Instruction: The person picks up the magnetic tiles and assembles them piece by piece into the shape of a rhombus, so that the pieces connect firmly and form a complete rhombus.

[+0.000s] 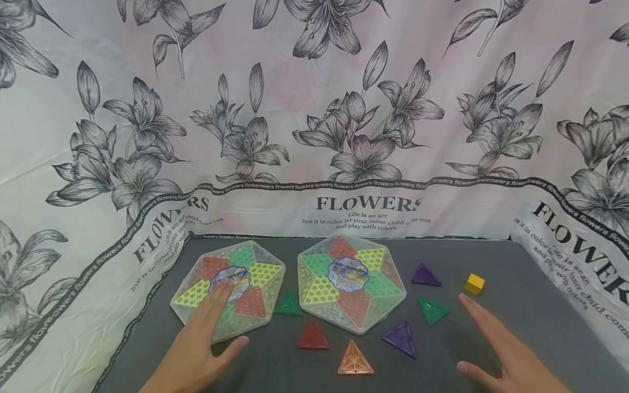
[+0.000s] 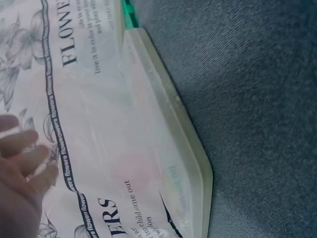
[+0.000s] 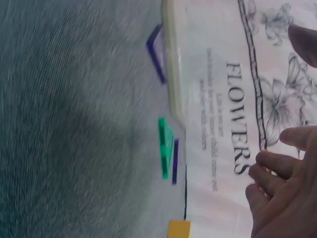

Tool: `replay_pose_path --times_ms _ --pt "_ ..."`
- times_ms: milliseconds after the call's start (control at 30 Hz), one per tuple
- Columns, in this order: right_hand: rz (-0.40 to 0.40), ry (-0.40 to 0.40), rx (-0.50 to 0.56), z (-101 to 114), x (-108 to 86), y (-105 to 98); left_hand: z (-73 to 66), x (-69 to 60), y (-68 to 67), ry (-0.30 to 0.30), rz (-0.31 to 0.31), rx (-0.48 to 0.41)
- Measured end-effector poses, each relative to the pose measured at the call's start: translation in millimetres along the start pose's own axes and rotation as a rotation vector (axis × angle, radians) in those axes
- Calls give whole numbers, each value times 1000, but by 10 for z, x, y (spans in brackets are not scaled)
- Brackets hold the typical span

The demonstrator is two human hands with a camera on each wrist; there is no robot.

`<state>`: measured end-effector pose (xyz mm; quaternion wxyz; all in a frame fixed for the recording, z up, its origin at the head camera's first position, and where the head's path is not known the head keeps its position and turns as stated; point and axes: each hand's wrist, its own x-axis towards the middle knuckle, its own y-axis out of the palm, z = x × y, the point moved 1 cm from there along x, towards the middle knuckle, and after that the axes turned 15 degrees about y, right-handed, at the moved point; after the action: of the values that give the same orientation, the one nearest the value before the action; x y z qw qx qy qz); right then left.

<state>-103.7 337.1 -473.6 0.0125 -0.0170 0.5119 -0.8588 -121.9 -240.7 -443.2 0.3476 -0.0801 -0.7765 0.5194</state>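
Note:
In the head view my left hand (image 1: 199, 341) hovers over the near side of the left hexagonal Chinese checkers box (image 1: 262, 245), its fingers extended and thumb apart. Whether it touches the lid I cannot tell. My right hand (image 1: 501, 349), fingers also straight, is at the right, just below a small yellow cube (image 1: 474, 284) and apart from it. Left of that hand lie a green triangle tile (image 1: 433, 311) and a purple triangle tile (image 1: 402, 339). Both wrist views show loosely spread fingers, the left hand (image 2: 22, 173) and the right hand (image 3: 285, 178), with nothing held.
A second hexagonal checkers box (image 1: 314, 295) lies at centre. Around it are another purple triangle (image 1: 425, 275), a green triangle (image 1: 290, 304) between the boxes, a red triangle (image 1: 313, 335) and an orange triangle (image 1: 355, 360). A flower-print cloth (image 1: 275, 213) surrounds the grey table (image 1: 275, 371).

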Motion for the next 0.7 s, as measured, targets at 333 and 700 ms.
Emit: replay_pose_path --times_ms 333,700 --pt "-50 -109 139 400 -164 -95 -60 21 -77 134 -84 -452" --pt "-21 -372 221 615 -49 135 -107 154 138 189 -127 -974"
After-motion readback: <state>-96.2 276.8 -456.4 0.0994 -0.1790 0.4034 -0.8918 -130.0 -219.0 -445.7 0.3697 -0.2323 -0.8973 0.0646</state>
